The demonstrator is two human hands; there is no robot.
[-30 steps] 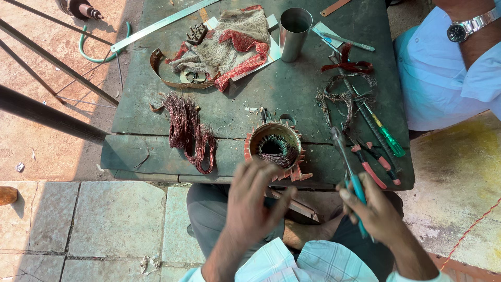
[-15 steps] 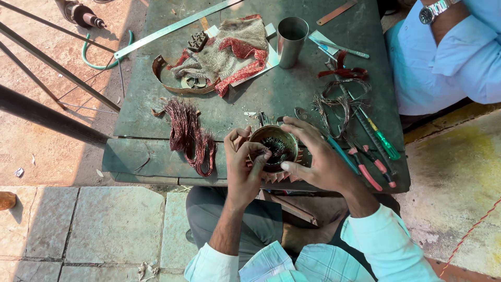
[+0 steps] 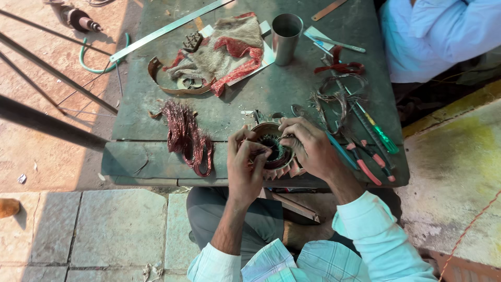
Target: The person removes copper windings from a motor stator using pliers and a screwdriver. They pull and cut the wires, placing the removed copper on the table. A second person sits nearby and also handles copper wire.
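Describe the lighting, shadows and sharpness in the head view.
Head view: hard sunlight from the right; a long dark shadow bar crosses the reddish ground at left. The grey worktable sits in even shade. The left hand and right hand on the round metal motor stator look sharp, without blur.

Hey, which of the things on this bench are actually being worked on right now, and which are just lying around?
In use:
motor stator, held at the bench edge
left hand and right hand, both on it

Lying about:
copper wire bundle
metal cup
rag
steel ruler
green screwdriver
red-handled pliers
drill on the floor
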